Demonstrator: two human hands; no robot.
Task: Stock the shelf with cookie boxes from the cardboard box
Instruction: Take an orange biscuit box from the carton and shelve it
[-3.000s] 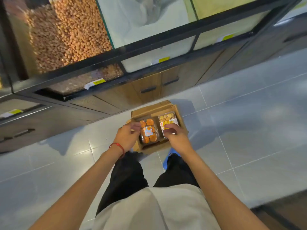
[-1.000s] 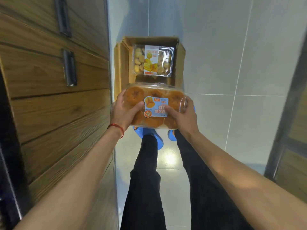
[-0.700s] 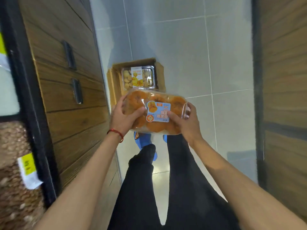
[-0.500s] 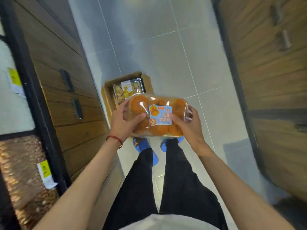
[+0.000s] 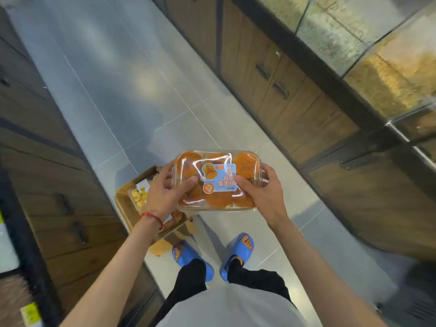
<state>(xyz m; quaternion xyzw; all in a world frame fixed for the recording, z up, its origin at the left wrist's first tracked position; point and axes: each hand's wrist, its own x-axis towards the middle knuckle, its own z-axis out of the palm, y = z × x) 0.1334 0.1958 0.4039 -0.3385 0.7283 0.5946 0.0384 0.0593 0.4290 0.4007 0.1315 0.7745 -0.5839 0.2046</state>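
Left fingers are curled round the left end of the cookie box, thumb laid across the lid; right fingers hook the right end the same way, thumb on the label; so the left hand and the right hand both have a proper grip, and the box sits roughly level between them, lid up, well off the floor.

What's changed: three seconds back both hands were down in the cardboard box; a second ago the cookie box was already lifted with the cardboard box dead ahead; now the whole view has swung, the cardboard box is at the near left behind the left wrist, and the glass-fronted bins above the wooden cabinets have come in at the far right.

I'd read that as pick done and the person turning to carry; nothing shelved yet, and I can't pick out a target shelf; a yellow cookie box is left in the cardboard box, so more trips to go.
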